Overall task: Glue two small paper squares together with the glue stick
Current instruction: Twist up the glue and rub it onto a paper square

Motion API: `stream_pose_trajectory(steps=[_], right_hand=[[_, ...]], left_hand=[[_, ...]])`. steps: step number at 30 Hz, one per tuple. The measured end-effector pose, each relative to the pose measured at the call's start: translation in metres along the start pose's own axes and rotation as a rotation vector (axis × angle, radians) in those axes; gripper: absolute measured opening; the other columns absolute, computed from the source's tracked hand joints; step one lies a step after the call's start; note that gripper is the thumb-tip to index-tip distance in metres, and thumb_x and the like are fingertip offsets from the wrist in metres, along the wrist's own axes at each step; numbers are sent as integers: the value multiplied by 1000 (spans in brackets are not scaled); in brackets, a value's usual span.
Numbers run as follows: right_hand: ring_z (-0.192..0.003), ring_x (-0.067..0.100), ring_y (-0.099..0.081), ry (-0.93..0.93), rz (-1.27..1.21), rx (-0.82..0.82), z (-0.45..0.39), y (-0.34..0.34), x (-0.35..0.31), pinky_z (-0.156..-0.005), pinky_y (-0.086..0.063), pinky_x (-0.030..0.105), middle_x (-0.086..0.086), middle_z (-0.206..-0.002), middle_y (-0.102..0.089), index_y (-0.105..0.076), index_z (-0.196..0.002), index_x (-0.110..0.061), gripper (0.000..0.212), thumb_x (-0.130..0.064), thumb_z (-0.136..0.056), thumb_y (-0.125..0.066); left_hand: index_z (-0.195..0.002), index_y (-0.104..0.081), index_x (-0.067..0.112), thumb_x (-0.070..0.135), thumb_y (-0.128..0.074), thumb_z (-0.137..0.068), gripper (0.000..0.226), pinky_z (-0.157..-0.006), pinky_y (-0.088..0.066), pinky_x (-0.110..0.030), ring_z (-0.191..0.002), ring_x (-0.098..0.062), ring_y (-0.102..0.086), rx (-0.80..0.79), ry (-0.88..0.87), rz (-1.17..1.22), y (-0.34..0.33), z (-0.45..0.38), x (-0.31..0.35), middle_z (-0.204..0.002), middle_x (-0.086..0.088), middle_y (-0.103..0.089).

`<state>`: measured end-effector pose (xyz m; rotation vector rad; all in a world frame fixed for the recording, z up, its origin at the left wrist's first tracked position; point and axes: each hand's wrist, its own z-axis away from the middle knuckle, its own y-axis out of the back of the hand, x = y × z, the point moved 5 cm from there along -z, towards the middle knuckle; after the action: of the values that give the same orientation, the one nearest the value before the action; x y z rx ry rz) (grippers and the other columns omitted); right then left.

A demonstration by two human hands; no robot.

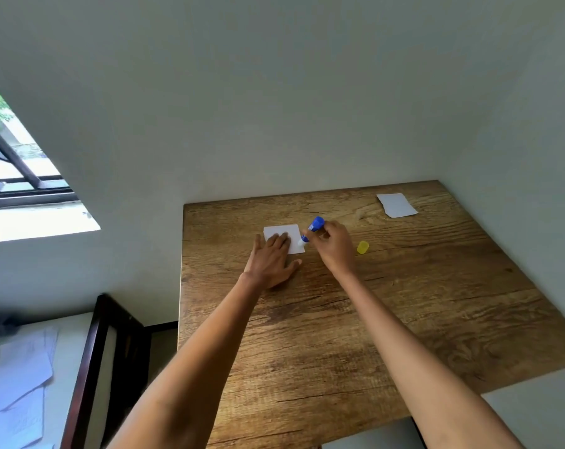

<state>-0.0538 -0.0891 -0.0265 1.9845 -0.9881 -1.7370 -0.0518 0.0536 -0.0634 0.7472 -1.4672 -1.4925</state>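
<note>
Two hands engaged: left hand (270, 257) flat, open, pinning the light, flimsy paper square (283, 233), right hand (334, 246) beside it gripping the rigid glue stick (312, 231) mid-barrel.

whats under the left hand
The left hand lies flat, fingers pressing a white paper square against the wooden table. The square's near left part is covered by the hand, so anything beneath there cannot be seen.

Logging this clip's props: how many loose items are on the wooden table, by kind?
Paper squares: 2, one under the left hand at, one at the far corner
Glue stick: 1, held in the right hand
Yellow cap: 1
Total: 4
</note>
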Motion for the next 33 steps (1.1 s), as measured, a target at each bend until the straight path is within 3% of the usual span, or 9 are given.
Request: stream_pose_trajectory(steps=[4,11,16,19,21,23,25,29,33], right_hand=[[-60,10,-50,-106,-239,34,-6,11,-8,-56,-39,19,-6,-68,-55,-59,-92,-10,16,-25,-86,-62],[-70,11,-60,-385,-739,46,-23,9,-4,-56,-48,22,4,-85,-63,-53,-100,-14,11,-20,-95,-45],[-76,9,-51,-430,-798,-19,-44,0,6,-70,-44,23,0,-92,-55,-46,-118,-13,26,-8,-93,-49],[-95,14,-51,-403,-714,-84,-59,-7,13,-87,-40,29,5,-107,-54,-46,-128,-9,32,-7,-95,-43],[-100,17,-51,-346,-633,-97,-70,-10,16,-83,-41,27,9,-110,-55,-48,-123,-11,27,-12,-97,-42],[-96,20,-53,-276,-569,-106,-81,-12,16,-72,-42,25,8,-102,-57,-49,-111,-9,16,-16,-96,-45],[-99,19,-55,-219,-501,-115,-90,-15,17,-75,-42,24,4,-103,-58,-49,-110,-5,20,-15,-94,-52],[-99,12,-58,-106,-397,-149,-98,-22,21,-72,-44,11,-1,-105,-61,-53,-111,-7,26,-10,-86,-62],[-94,14,-63,-29,-321,-168,-102,-30,29,-66,-46,10,4,-104,-67,-54,-109,-11,22,-12,-88,-60]], left_hand=[[-144,-23,7,50,-26,-95,66,-114,-2,-54,-142,-25,-19,24,11,29,4,-2,2,-154,-11,-23],[-134,-43,9,42,-27,-98,51,-116,-8,-49,-140,-26,-18,131,58,68,11,-10,0,-153,-11,-22],[-133,-41,13,43,-27,-97,48,-116,-13,-44,-134,-23,-30,181,68,73,9,-16,-9,-145,-8,-35],[-133,-39,16,43,-29,-97,46,-114,-19,-41,-130,-20,-35,262,61,95,14,-23,-8,-140,-5,-41],[-134,-39,16,40,-29,-98,44,-112,-21,-39,-130,-19,-36,322,42,135,21,-31,-3,-140,-3,-42],[-136,-39,16,44,-24,-96,51,-109,-24,-36,-128,-19,-38,359,34,255,29,-43,4,-140,-2,-42],[-137,-38,17,47,-21,-95,55,-106,-27,-34,-126,-19,-39,362,64,508,34,-57,9,-139,-3,-42],[-120,-48,31,31,-33,-99,26,-103,-36,-34,-118,-15,-45,405,125,1160,37,-80,17,-127,0,-49],[-112,-48,41,29,-30,-101,23,-101,-36,-26,-118,-9,-46,401,148,1365,32,-89,19,-125,5,-51]])
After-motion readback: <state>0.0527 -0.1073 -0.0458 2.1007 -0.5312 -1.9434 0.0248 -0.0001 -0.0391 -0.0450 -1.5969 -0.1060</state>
